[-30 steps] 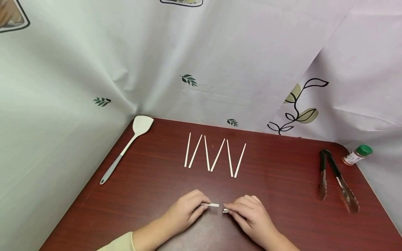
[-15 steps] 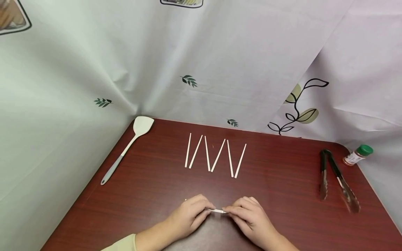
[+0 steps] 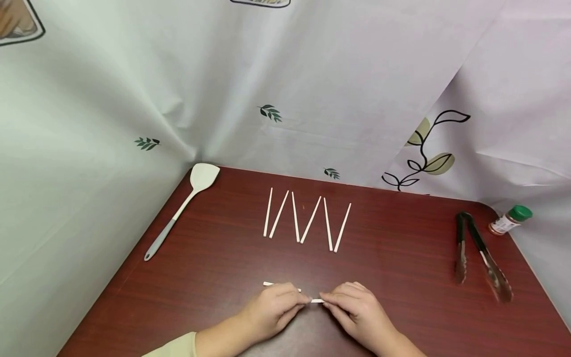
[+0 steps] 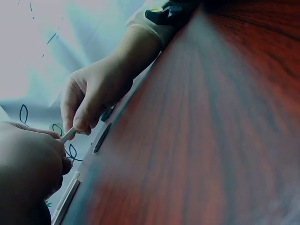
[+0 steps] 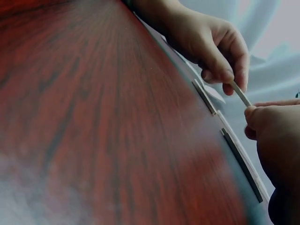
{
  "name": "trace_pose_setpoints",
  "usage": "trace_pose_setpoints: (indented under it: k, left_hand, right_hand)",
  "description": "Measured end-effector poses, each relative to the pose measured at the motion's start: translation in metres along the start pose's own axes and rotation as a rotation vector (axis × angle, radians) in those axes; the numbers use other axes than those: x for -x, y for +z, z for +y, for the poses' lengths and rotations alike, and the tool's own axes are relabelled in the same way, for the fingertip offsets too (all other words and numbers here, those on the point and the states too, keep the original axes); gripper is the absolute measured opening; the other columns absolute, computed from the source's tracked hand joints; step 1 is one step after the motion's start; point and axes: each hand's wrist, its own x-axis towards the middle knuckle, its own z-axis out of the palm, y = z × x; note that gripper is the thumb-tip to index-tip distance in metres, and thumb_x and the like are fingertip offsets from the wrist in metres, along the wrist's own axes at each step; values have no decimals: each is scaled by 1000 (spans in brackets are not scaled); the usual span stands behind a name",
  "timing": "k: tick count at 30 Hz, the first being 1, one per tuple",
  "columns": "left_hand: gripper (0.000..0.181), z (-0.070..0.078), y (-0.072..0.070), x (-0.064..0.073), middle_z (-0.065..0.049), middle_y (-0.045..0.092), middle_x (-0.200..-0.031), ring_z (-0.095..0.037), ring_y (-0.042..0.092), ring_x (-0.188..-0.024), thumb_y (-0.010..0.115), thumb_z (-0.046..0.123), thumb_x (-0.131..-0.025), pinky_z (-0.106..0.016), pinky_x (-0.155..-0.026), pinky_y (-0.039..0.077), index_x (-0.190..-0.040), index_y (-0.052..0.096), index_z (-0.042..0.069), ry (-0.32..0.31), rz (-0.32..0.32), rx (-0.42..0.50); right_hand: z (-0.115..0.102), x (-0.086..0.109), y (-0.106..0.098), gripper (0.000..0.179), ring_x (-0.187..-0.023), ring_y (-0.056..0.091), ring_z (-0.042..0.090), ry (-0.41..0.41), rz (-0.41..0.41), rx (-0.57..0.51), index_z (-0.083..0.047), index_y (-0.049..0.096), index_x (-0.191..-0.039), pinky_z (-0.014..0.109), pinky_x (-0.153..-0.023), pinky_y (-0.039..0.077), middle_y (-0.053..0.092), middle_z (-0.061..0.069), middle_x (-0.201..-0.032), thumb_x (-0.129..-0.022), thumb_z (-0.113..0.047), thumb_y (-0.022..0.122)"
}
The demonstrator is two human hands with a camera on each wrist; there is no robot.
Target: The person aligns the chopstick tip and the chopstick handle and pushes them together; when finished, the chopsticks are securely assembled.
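Observation:
In the head view my left hand (image 3: 276, 307) and right hand (image 3: 357, 310) meet near the front of the table. Between their fingertips runs a white chopstick (image 3: 317, 301), only a short length of it showing. The right wrist view shows my left thumb and fingers pinching this chopstick (image 5: 241, 93) at one end. From the left wrist side, my right hand (image 4: 96, 91) pinches it too. Another white chopstick (image 3: 269, 284) lies on the table just behind my left hand, partly covered by it. Farther back, several white chopsticks (image 3: 311, 218) lie in a zigzag of slanted pairs.
A white spatula (image 3: 178, 210) with a grey handle lies along the left edge. On the right are metal tongs (image 3: 482, 248) with black handles, spread apart, and a green-capped spice jar (image 3: 508, 220). Patterned cloth (image 3: 312, 124) hangs behind the brown table (image 3: 401, 238).
My hands were apart with sticks at their fingertips; now both hold one chopstick between them. My left hand shifted slightly right, and a chopstick on the table behind it has come into view.

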Motion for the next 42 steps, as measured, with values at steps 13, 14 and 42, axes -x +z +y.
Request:
trace_pose_setpoints:
  k: [13, 14, 42]
  left_hand:
    - [18, -2, 7, -7, 5, 72, -97, -3, 68, -86, 76, 4, -96, -14, -82, 54, -113, 78, 11, -36, 6, -70]
    - [18, -3, 8, -8, 6, 72, -96, -2, 68, -85, 76, 5, -95, -16, -81, 55, -112, 78, 12, -37, 12, -87]
    - [38, -22, 34, -54, 9, 76, -118, -5, 68, -99, 77, 15, -85, -23, -84, 51, -123, 77, 15, -28, -158, -175]
  right_hand:
    - [3, -2, -3, 20, -79, 70, 14, 45, 59, -18, -3, 82, -103, 30, -76, 51, 76, 1, -92, -106, -19, 70]
    - [4, 0, -4, 20, -78, 70, 14, 79, 83, -3, -4, 82, -102, 28, -76, 52, 77, 2, -92, -105, -21, 72]
    - [42, -4, -32, 38, -76, 73, 12, 1059, 683, -881, 3, 44, -134, 24, -70, 60, 79, 9, -97, -101, 15, 60]
